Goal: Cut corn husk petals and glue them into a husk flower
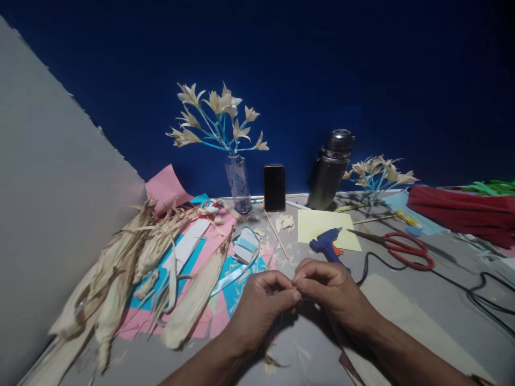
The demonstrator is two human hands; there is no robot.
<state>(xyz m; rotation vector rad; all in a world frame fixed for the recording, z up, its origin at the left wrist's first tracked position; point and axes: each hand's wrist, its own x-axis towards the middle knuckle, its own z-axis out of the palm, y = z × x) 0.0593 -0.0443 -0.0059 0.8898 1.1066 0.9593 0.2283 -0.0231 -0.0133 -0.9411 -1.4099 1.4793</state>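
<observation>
Dark blue wall (257, 43) fills the back, and a gray table (137, 364) sits below it. On my screen, a see-through bottle (238, 182) stands by the wall, with blue stems going into its top and pale flowers (219, 102) spread above. Near it is a metal flask (330, 174) with its lid on, so I can't see inside. A black phone (274, 187) stands between them.

In front, the left hand (261, 308) and right hand (336, 289) meet over the table. Both are curled, fingertips pinched close together. I can't tell if they are fully closed or have something tiny; it would be hidden at the tips. A blue glue gun (325, 244) lies just past the right hand. Dry corn husks (197, 300) lie left of the left hand.
</observation>
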